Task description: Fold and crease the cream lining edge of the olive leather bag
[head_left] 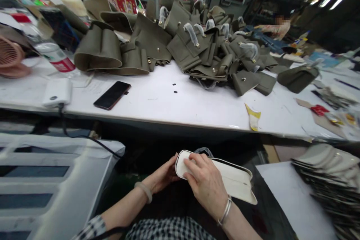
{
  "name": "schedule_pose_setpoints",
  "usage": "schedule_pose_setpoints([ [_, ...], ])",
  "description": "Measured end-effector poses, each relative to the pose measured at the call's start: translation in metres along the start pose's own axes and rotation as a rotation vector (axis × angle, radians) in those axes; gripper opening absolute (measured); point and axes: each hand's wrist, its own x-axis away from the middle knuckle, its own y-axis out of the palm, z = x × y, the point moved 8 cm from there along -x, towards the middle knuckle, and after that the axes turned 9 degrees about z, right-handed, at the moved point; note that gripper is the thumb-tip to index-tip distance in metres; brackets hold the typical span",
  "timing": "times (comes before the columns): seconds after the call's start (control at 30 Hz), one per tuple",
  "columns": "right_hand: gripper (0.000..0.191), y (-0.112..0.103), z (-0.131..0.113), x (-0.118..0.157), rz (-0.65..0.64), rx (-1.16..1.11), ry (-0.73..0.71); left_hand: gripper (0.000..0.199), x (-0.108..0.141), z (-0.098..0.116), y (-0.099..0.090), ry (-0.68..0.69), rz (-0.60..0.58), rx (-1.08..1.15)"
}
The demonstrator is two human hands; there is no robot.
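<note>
Above my lap is a white handbag (233, 178), lying on its side, with a dark line along its edge and a rounded end toward the left. What looks like a plastic-wrapped handle (204, 151) shows behind it. My left hand (165, 174) supports the rounded end, with its fingertips partly hidden behind the bag. Over the same end, my right hand (204, 180) presses with bent fingers against the white surface, thumb at the lower edge.
Many grey-green handbags (182, 48) are heaped across the white table (157, 105). A phone (112, 95), a white power bank (57, 92) with a cable and a bottle (56, 58) sit at left. Stacked pale pieces (332, 180) stand at right. People are in the background.
</note>
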Motion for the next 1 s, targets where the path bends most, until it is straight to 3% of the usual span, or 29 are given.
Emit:
schedule_pose_setpoints([
  [0.17, 0.034, 0.0, 0.0, -0.002, -0.048, -0.001, 0.034, 0.05, -0.007, -0.012, 0.003, 0.053, 0.028, 0.227],
  [0.4, 0.037, 0.005, -0.001, -0.01, -0.145, 0.037, 0.012, 0.049, -0.003, -0.01, 0.002, 0.102, 0.062, 0.344],
  [1.0, 0.025, 0.009, -0.002, -0.02, -0.226, 0.091, 0.009, 0.05, 0.009, 0.003, 0.003, 0.16, 0.015, 0.193],
])
